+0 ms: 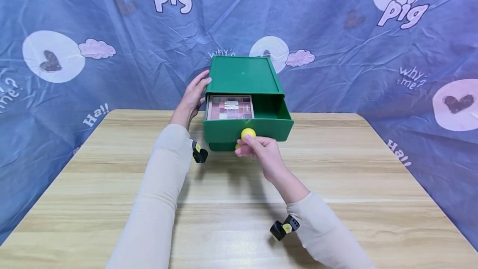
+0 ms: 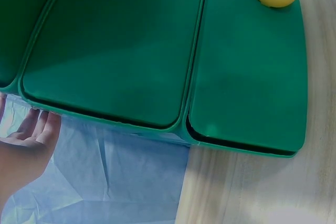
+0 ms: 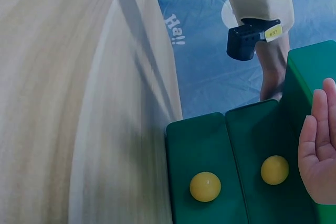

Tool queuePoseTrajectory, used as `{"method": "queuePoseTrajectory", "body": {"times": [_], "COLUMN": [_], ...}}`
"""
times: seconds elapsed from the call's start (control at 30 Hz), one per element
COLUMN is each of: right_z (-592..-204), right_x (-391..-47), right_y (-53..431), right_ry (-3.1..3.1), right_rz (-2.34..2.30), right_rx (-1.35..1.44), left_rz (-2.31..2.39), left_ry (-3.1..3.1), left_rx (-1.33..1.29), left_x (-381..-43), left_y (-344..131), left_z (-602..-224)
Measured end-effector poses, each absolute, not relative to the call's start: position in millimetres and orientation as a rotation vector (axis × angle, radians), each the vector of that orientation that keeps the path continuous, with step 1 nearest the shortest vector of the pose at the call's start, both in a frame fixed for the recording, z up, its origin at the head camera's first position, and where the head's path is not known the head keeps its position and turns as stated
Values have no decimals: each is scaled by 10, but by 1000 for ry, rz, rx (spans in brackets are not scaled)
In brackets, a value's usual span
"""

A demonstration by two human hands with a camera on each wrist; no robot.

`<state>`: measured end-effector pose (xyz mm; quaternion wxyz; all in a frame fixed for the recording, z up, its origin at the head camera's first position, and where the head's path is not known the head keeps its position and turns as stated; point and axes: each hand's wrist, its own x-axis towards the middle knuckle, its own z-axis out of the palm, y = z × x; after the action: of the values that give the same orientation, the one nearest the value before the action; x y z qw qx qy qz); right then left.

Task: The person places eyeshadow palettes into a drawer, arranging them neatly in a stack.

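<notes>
A green two-drawer box (image 1: 242,76) stands at the far middle of the wooden table (image 1: 336,186). Its upper drawer (image 1: 248,125) is pulled out, and a pink makeup palette (image 1: 230,107) lies inside it. My left hand (image 1: 194,94) rests flat against the box's left side; its fingertips (image 2: 39,121) touch the green edge. My right hand (image 1: 259,147) sits just below the upper drawer's yellow knob (image 1: 248,133), fingers straight (image 3: 317,156) and holding nothing. The lower drawer's yellow knob (image 3: 205,186) shows beside the upper one (image 3: 274,170).
A blue printed cloth (image 1: 373,53) hangs behind the table and drapes down both its sides. Bare wood lies between me and the box. Small black wrist cameras (image 1: 284,227) are strapped to both sleeves.
</notes>
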<state>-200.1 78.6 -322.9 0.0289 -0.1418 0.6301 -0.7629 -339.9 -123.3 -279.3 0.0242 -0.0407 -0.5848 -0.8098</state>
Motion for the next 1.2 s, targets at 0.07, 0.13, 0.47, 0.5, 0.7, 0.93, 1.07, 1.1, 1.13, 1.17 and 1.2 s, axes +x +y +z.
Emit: {"method": "queuePoseTrajectory", "body": {"times": [0.07, 0.13, 0.47, 0.5, 0.7, 0.93, 1.07, 1.1, 1.13, 1.17, 1.2], "right_z": [-3228, -3229, -3321, -3326, -3689, -4306, -4313, -4308, -4288, -4279, -4256], "right_x": [-2034, -2068, -2321, -2342, -2763, -3453, -3521, -3532, -3528, -3532, -3527], "right_y": [776, 763, 714, 706, 731, 754, 737, 734, 728, 724, 719], "right_ry": [1952, 1957, 1997, 2005, 2045, 2075, 2101, 2120, 2131, 2141, 2146], "right_rz": [-2358, -2368, -2414, -2419, -2398, -2446, -2465, -2455, -2449, -2443, -2439], "right_rx": [-431, -425, -476, -476, -494, -491, -474, -468, -459, -454, -449], "left_rz": [-2503, -2497, -2487, -2487, -2482, -2495, -2498, -2498, -2498, -2499, -2499], "left_ry": [-1813, -1821, -1839, -1839, -1839, -1820, -1818, -1818, -1817, -1816, -1816], "left_rx": [-127, -130, -119, -124, -131, -136, -138, -138, -138, -139, -139], "left_x": [-3401, -3401, -3389, -3389, -3384, -3387, -3385, -3385, -3384, -3383, -3382], "left_y": [-1234, -1235, -1245, -1246, -1247, -1243, -1241, -1240, -1240, -1239, -1238], "left_z": [-2793, -2794, -2792, -2792, -2796, -2801, -2806, -2806, -2806, -2807, -2807]}}
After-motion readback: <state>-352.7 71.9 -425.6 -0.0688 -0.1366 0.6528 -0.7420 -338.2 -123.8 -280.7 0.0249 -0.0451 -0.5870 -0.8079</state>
